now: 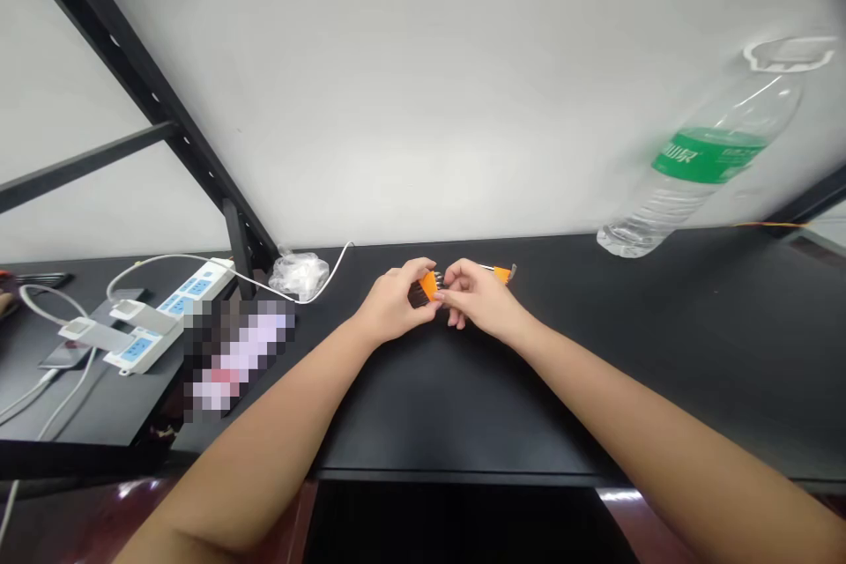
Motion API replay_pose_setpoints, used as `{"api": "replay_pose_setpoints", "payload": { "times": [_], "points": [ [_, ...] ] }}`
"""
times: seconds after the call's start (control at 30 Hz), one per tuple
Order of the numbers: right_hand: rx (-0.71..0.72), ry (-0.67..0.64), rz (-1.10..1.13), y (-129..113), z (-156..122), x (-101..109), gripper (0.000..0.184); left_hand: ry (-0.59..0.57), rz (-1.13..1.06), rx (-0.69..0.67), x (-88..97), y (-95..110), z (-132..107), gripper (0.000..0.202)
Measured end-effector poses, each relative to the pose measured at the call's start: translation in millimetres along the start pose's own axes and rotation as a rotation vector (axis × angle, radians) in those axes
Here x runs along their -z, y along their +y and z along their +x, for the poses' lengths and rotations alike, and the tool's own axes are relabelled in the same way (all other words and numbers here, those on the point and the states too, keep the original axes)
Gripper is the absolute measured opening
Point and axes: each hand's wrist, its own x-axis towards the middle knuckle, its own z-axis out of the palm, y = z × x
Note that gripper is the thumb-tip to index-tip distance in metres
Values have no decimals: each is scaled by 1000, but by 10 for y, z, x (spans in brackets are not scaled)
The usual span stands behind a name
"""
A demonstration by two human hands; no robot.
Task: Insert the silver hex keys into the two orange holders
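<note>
Both my hands meet over the middle of the black table [463, 405]. My left hand [395, 307] is closed around a small orange and black holder [426, 286] with several metal bits sticking out of it. My right hand [477, 298] pinches at the bit ends of that holder with its fingertips. Just behind my right hand lies a small orange-handled tool [503, 273] on the table, partly hidden by the hand.
A clear water bottle [707, 154] with a green label stands at the back right. A crumpled plastic bag [299, 273], a white cable and a white power strip [168, 313] with plugged adapters sit at the left, by a black metal frame [198, 159].
</note>
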Motion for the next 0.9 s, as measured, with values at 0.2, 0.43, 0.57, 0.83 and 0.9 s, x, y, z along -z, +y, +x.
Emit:
{"api": "replay_pose_setpoints", "payload": {
  "times": [0.2, 0.43, 0.57, 0.83, 0.9],
  "points": [
    [185, -22, -521, 151, 56, 149, 30, -182, 8, -18, 30, 43, 2, 70],
    [278, 10, -713, 101, -30, 145, 32, -178, 164, -156, 146, 87, 25, 58],
    [461, -11, -816, 14, -98, 106, 39, 223, 442, 130, 603, -133, 169, 44],
    [457, -69, -971, 8, -67, 79, 20, 29, 552, 802, 1214, -395, 195, 48],
    [497, -11, -905, -22, -82, 111, 19, 56, 566, 791, 1316, -325, 141, 46]
  ]
}}
